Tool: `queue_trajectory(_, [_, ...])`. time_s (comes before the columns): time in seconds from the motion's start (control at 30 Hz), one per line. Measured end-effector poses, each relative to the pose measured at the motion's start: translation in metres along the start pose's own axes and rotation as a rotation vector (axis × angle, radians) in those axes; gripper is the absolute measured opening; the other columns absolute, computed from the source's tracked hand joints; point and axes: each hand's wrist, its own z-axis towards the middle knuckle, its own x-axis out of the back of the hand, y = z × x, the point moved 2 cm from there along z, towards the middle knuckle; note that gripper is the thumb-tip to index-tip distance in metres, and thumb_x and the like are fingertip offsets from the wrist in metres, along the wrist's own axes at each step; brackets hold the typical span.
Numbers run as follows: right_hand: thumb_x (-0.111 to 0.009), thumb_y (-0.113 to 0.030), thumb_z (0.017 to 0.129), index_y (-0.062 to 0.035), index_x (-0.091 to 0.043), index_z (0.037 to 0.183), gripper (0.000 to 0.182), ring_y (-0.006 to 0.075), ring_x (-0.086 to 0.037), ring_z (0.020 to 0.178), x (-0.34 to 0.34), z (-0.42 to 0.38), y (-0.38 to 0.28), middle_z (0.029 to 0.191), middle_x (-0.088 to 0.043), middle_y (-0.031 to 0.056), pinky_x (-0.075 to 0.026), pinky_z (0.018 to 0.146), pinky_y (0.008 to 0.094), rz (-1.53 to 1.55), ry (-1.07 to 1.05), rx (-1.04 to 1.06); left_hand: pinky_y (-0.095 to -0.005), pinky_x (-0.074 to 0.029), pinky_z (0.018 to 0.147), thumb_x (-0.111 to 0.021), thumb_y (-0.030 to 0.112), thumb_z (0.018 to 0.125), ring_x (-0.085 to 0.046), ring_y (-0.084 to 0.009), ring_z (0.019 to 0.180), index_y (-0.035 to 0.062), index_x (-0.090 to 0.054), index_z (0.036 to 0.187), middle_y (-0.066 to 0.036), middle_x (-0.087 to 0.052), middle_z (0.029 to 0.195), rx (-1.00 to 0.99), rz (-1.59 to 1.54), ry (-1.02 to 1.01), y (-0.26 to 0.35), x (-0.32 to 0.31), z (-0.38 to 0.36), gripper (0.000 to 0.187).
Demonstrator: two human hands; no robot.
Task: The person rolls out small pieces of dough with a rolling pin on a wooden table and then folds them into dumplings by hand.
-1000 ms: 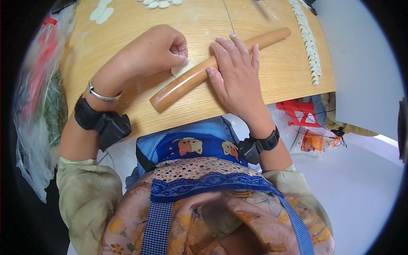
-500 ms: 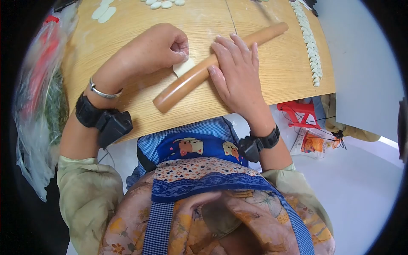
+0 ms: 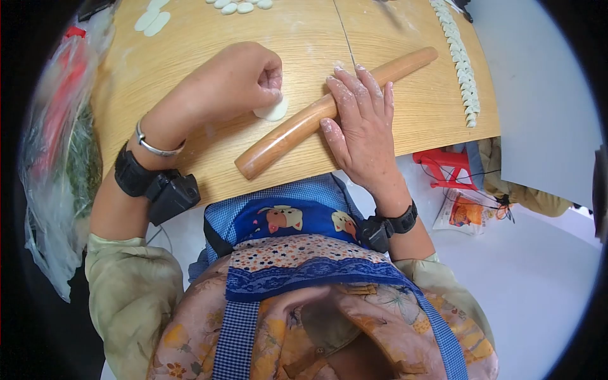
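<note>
My left hand (image 3: 256, 82) is closed, its thumb and fingers pinching the far edge of a thin round dough wrapper (image 3: 271, 111) on the table. My right hand (image 3: 364, 123) lies palm down across a wooden rolling pin (image 3: 288, 136), fingers stretched over it and thumb at its near side. Flour coats the fingertips of the right hand. The pin lies diagonally, just right of the wrapper and apart from it. Part of the wrapper is hidden under my left fingers.
Flattened dough pieces (image 3: 152, 22) lie at the far left, and several small dough pieces (image 3: 237, 7) at the far middle. A row of shaped dough pieces (image 3: 465, 76) runs along the right. Plastic bags (image 3: 57, 139) hang at the left table edge; a red stool (image 3: 443, 168) stands below right.
The rolling pin has come back toward me and slightly right, off the wrapper, with my right hand on it. My left hand has shifted slightly nearer. More of the wrapper shows.
</note>
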Motion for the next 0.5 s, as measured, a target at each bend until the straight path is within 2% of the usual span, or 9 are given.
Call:
queue_trajectory(0.07, [-0.058, -0.039, 0.098, -0.0054, -0.058, 0.137, 0.052, 0.0370, -0.037, 0.146, -0.001, 0.001, 0.000, 0.148, -0.052, 0.0138, -0.013, 0.122, 0.0658, -0.003, 0.006, 0.001, -0.0284, -0.048, 0.060, -0.070, 0.008, 0.084, -0.058, -0.0099, 0.066, -0.0022, -0.063, 0.088, -0.001, -0.060, 0.067, 0.038, -0.008, 0.017, -0.001, 0.001, 0.000, 0.013])
queue_trajectory(0.13, [-0.058, -0.038, 0.098, -0.0054, -0.058, 0.137, 0.051, 0.0369, -0.037, 0.146, -0.002, 0.004, -0.002, 0.148, -0.052, 0.0139, -0.013, 0.122, 0.0658, -0.007, 0.012, 0.001, -0.0289, -0.048, 0.060, -0.069, 0.009, 0.086, -0.059, -0.0101, 0.066, -0.0039, -0.064, 0.086, -0.003, -0.060, 0.066, 0.255, -0.267, -0.028, 0.001, 0.004, -0.002, 0.014])
queue_trajectory(0.27, [-0.057, -0.037, 0.099, -0.0042, -0.059, 0.134, 0.048, 0.0373, -0.040, 0.144, -0.005, 0.021, -0.008, 0.143, -0.055, 0.0148, -0.016, 0.121, 0.0667, -0.045, 0.033, 0.016, -0.0290, -0.047, 0.060, -0.069, 0.012, 0.087, -0.057, -0.0100, 0.065, -0.0050, -0.064, 0.084, -0.004, -0.059, 0.065, 0.240, -0.235, -0.057, -0.002, 0.005, -0.001, 0.018])
queue_trajectory(0.33, [-0.056, -0.037, 0.100, -0.0037, -0.060, 0.132, 0.046, 0.0375, -0.042, 0.143, -0.009, 0.032, -0.009, 0.141, -0.057, 0.0152, -0.017, 0.120, 0.0674, -0.061, 0.043, 0.026, -0.0289, -0.046, 0.059, -0.070, 0.014, 0.087, -0.055, -0.0103, 0.064, -0.0051, -0.064, 0.083, -0.004, -0.058, 0.065, 0.060, -0.022, 0.069, -0.007, 0.005, 0.001, 0.020])
queue_trajectory(0.5, [-0.053, -0.034, 0.102, -0.0022, -0.063, 0.127, 0.042, 0.0391, -0.048, 0.138, -0.020, 0.065, -0.007, 0.133, -0.062, 0.0165, -0.024, 0.116, 0.0700, -0.076, 0.069, 0.074, -0.0290, -0.046, 0.059, -0.070, 0.015, 0.087, -0.053, -0.0111, 0.064, -0.0052, -0.064, 0.084, -0.004, -0.058, 0.067, 0.010, -0.037, 0.073, -0.018, 0.008, 0.004, 0.021])
